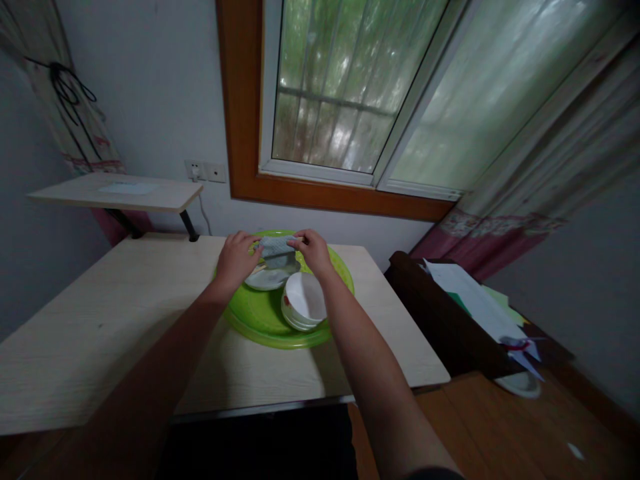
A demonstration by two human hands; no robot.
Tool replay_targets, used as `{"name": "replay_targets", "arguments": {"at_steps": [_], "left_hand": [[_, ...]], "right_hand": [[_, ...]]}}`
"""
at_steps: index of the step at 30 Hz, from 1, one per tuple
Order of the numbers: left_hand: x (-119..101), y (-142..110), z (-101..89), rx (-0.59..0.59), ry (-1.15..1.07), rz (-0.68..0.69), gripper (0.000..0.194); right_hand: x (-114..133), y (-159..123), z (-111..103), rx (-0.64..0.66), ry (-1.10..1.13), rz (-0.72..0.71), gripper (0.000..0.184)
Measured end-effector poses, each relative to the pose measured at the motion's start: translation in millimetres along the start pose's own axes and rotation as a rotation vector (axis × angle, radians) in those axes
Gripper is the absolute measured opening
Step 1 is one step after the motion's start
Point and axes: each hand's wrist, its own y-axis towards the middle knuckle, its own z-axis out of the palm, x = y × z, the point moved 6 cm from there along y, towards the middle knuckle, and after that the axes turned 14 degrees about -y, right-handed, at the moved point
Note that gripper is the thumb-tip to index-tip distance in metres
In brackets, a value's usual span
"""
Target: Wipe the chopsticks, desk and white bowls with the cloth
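A round green basin (260,323) sits on the pale wooden table (100,333). Inside it are a white bowl (305,300), stacked on others, and a white plate (267,279). My left hand (237,259) and my right hand (313,251) are both over the basin's far side. Each pinches one end of a light grey-blue cloth (276,248), which stretches between them just above the plate.
A small raised shelf (115,192) stands at the table's back left, below a wall socket (205,172). A dark wooden piece of furniture (450,320) to the right carries papers (475,300). A window is straight ahead, with curtains on both sides.
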Motion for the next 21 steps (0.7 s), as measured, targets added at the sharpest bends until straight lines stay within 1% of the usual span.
{"name": "replay_targets", "arguments": {"at_steps": [3,5,7,10,12,14,18,21], "left_hand": [[-12.2,-3.7,-6.0,-0.058,0.01,0.086,0.037],[-20.3,-6.4,-8.3,-0.059,0.005,0.14,0.041],[-26.3,-8.1,-7.5,-0.026,-0.002,0.189,0.042],[-29.5,-8.7,-0.1,0.075,-0.025,0.246,0.041],[-26.6,-7.7,5.8,0.134,-0.038,0.242,0.04],[-21.8,-5.9,9.8,0.162,-0.041,0.213,0.039],[-14.4,-2.9,13.4,0.185,-0.038,0.163,0.03],[-12.1,-2.1,13.5,0.187,-0.045,0.136,0.026]], "right_hand": [[3.5,-0.8,-0.8,-0.009,0.051,0.026,0.023],[5.6,-1.4,-1.6,-0.014,0.079,0.033,0.026],[8.1,-2.5,-2.8,-0.016,0.103,0.025,0.027],[13.0,-4.9,-4.0,-0.008,0.137,-0.006,0.026],[16.2,-6.4,-4.3,0.002,0.157,-0.023,0.023],[19.0,-7.6,-3.9,0.018,0.164,-0.034,0.02],[22.9,-9.3,-1.4,0.062,0.2,-0.056,0.015],[24.3,-10.0,0.8,0.09,0.287,-0.075,0.018]]}}
